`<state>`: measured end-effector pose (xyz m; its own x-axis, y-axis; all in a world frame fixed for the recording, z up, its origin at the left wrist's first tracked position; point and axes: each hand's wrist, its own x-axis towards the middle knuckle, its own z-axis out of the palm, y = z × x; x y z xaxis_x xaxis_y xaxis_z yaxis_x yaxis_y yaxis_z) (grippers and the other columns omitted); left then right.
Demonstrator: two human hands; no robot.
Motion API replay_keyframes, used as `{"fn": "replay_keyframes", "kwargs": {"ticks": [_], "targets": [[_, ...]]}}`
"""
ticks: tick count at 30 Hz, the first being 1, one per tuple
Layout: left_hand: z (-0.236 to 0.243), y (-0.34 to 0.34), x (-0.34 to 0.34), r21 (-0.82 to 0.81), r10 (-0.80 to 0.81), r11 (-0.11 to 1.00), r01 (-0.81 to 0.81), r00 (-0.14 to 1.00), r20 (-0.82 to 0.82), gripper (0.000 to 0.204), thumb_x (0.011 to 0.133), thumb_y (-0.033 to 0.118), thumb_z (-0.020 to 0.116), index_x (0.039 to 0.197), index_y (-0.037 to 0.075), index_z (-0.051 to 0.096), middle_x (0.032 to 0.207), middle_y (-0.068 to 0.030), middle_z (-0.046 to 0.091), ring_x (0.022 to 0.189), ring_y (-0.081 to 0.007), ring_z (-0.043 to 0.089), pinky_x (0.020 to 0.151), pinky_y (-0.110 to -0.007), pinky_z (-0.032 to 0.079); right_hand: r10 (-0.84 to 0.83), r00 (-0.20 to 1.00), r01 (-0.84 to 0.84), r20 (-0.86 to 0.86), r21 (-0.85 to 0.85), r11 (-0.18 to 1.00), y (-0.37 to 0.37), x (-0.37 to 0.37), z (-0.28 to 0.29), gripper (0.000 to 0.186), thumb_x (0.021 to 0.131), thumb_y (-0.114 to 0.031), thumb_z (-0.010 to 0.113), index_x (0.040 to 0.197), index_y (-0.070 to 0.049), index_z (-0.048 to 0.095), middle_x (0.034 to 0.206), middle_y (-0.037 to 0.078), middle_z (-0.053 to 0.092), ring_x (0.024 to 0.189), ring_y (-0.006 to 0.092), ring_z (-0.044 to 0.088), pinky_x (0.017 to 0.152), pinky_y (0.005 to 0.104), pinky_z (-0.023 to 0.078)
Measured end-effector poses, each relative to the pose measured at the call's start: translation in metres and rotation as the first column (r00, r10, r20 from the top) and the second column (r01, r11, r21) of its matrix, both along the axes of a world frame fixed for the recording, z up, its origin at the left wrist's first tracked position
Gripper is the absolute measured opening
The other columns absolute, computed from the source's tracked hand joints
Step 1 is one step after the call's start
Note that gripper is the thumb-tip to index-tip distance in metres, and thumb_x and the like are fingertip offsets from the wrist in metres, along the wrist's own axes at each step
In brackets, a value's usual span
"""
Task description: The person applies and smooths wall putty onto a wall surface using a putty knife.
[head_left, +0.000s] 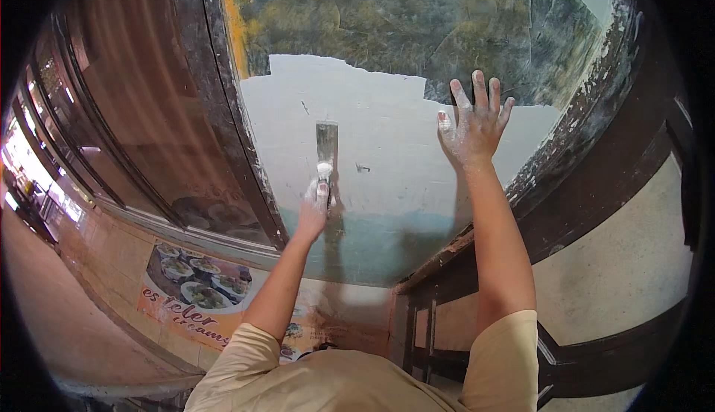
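My left hand point(313, 209), dusted with white, is closed around the handle of a putty knife point(326, 144). The blade points up the wall and lies on or close to the white putty layer point(387, 133); exact contact is hard to tell. White paste clings to the knife near the handle. Higher and to the right, my right hand point(475, 131) has its fingers spread, against the wall at the putty's upper edge. Above that ragged edge is a dark, mottled greenish wall patch point(417, 21). Below the putty, a pale blue-green band point(365, 237) shows.
A dark wooden frame point(223, 107) with a glass pane point(141, 77) stands left of the panel. Worn dark trim point(570, 136) edges the right side, beside a dark door with pale panels point(588, 293). A printed food banner point(197, 285) lies low at the left.
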<state>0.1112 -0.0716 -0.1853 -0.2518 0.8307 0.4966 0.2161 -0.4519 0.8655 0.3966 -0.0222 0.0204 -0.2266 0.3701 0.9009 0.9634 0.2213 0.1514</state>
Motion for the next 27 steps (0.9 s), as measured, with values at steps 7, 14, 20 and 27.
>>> {"fn": "replay_keyframes", "kwargs": {"ticks": [7,14,20,27], "targets": [[0.111,-0.003,-0.009,-0.128,-0.108,0.984,0.127,0.983,0.148,0.04,0.098,0.045,0.043,0.095,0.006,0.054,0.063,-0.0011,0.049,0.05,-0.0088,0.046,0.046,-0.027,0.038,-0.014,1.0,0.014,0.012,0.009,1.0,-0.001,0.008,-0.003,0.063,0.076,-0.039,0.071,0.134,-0.039,0.044,0.154,-0.004,0.023,0.144,0.0249,0.013,0.113,0.0614,0.01],[0.093,-0.007,0.0,-0.066,-0.086,0.994,0.088,0.996,0.038,0.041,0.098,0.045,0.043,0.095,0.006,0.054,0.065,0.0002,0.049,0.052,-0.0079,0.047,0.047,-0.026,0.039,0.004,1.0,-0.004,0.005,0.014,1.0,-0.002,0.01,-0.003,0.064,0.075,-0.039,0.072,0.134,-0.039,0.045,0.154,-0.004,0.023,0.144,0.0246,0.013,0.113,0.0617,0.011],[0.018,-0.014,0.002,-0.295,-0.124,0.945,0.141,0.989,0.076,0.046,0.097,0.048,0.041,0.097,0.004,0.055,0.067,-0.0037,0.054,0.055,-0.0118,0.052,0.05,-0.028,0.042,0.007,1.0,-0.007,0.008,0.028,1.0,0.004,0.005,0.0,0.064,0.076,-0.038,0.072,0.133,-0.039,0.045,0.153,-0.004,0.023,0.143,0.0245,0.014,0.112,0.0616,0.012],[0.124,-0.006,0.001,-0.143,-0.089,0.986,0.083,0.995,-0.037,0.042,0.098,0.044,0.044,0.089,0.004,0.055,0.064,-0.0057,0.055,0.052,-0.0145,0.052,0.05,-0.031,0.042,0.018,1.0,-0.019,0.008,0.048,0.999,0.0,0.009,-0.003,0.061,0.075,-0.037,0.071,0.131,-0.038,0.048,0.154,-0.003,0.024,0.143,0.0256,0.016,0.112,0.062,0.012]]}}
